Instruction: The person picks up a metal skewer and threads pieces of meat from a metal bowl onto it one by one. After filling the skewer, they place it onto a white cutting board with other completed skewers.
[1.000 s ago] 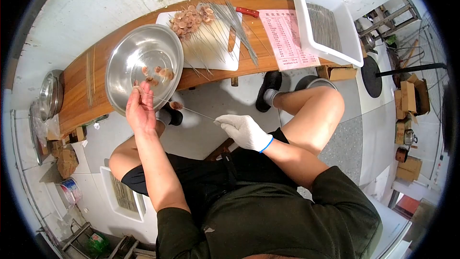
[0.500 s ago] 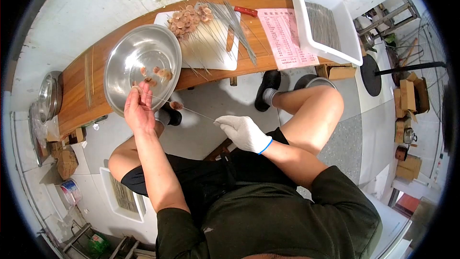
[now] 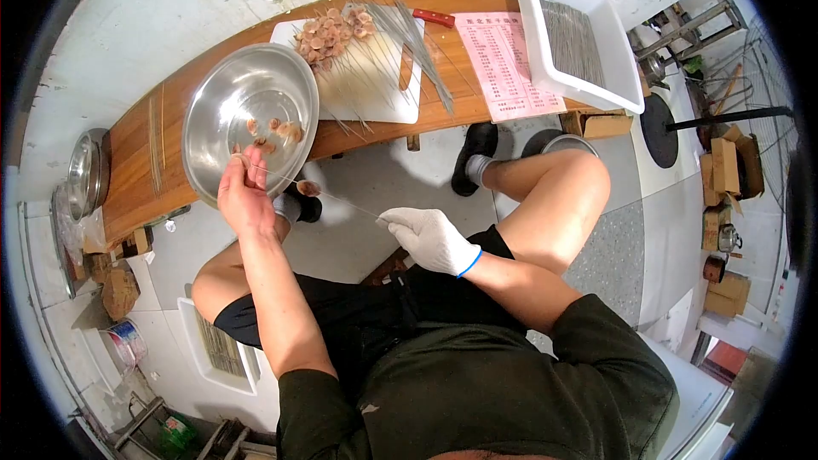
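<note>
My bare left hand point(image 3: 247, 198) is at the near rim of a tilted steel bowl point(image 3: 200, 102), its fingers pinching a small brownish piece point(image 3: 239, 156) at the far end of a thin skewer point(image 3: 341, 202). My right hand point(image 3: 429, 238), in a white glove with a blue cuff edge, is closed on the skewer's other end. Another brown piece point(image 3: 308, 188) is threaded on the skewer between the hands. A few pieces point(image 3: 285, 129) lie inside the bowl. Beyond it, a white cutting board point(image 3: 400, 109) bears a pile of pieces point(image 3: 328, 34) and loaded skewers.
Loose metal skewers point(image 3: 430, 60), a red-handled knife point(image 3: 434, 17) and a pink printed sheet point(image 3: 507, 68) lie on the wooden table point(image 3: 128, 162). A white bin point(image 3: 626, 85) of skewers stands at right; another white bin point(image 3: 247, 375) is on the floor at left.
The bowl and table appear slightly further left in the view. Both hands keep their grips, with only slight shifts of the fingers and skewer.
</note>
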`<state>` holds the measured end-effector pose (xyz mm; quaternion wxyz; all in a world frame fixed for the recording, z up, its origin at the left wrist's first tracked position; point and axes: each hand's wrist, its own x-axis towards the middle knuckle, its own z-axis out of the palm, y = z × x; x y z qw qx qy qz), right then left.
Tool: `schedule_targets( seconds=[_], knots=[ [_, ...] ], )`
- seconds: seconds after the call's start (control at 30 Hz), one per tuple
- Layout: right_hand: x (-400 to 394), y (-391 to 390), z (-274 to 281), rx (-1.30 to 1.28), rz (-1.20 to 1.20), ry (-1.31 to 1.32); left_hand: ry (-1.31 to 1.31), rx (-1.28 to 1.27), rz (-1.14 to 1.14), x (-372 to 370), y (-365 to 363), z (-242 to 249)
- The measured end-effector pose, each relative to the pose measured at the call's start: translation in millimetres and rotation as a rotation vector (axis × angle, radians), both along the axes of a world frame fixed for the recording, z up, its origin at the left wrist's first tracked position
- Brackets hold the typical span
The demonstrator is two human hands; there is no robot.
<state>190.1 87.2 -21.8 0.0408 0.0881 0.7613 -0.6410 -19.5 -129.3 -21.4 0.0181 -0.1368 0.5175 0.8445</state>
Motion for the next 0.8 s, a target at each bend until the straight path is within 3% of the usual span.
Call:
schedule_targets(
  seconds=[0.8],
  knots=[
    [-5.5, 2.9, -4.4, 0.05, 0.034, 0.092, -0.027, 0.088, 0.018, -5.0, -7.2, 1.7]
  ],
)
